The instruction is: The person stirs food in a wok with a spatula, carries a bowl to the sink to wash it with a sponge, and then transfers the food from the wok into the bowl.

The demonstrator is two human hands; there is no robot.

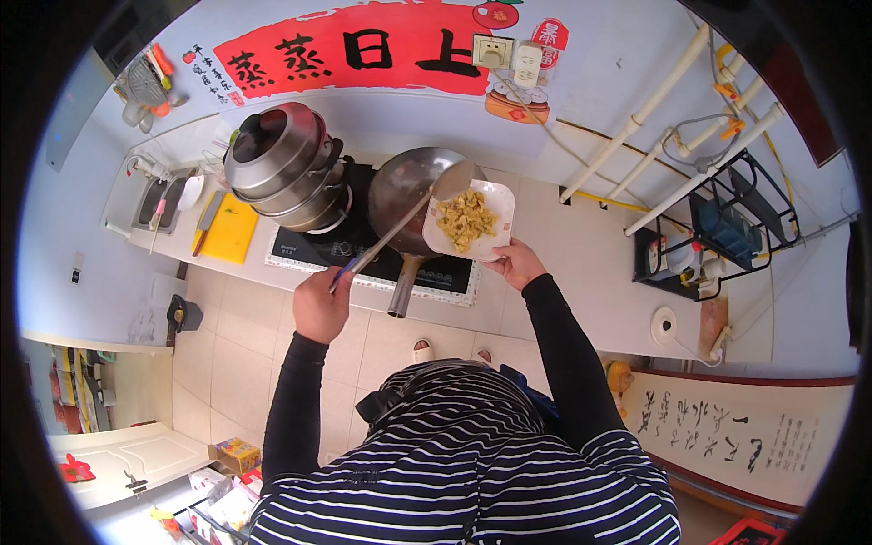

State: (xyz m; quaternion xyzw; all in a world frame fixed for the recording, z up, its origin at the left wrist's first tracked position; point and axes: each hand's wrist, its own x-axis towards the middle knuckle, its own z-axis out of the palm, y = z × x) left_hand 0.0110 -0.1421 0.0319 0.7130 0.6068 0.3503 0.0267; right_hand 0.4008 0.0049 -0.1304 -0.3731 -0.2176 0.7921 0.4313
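My left hand (321, 304) grips the handle of a long metal spatula (395, 228). Its broad head reaches over the far left rim of a white square plate (503, 204), beside the food. Chopped yellow food, perhaps scrambled egg (467, 219), lies heaped on that plate. My right hand (521, 264) holds the plate by its near right corner, above the right side of a steel wok (398, 191). The wok sits on a black cooktop (320, 251), its handle towards me. Dark, bare metal shows in the visible part of the wok; the plate hides the rest.
A lidded steel steamer pot (279, 167) stands left of the wok. Farther left are a yellow cutting board (235, 228), a knife (209, 216) and a sink (162, 204). On the right, a black rack (708, 231) and a round white appliance (664, 325) occupy the counter.
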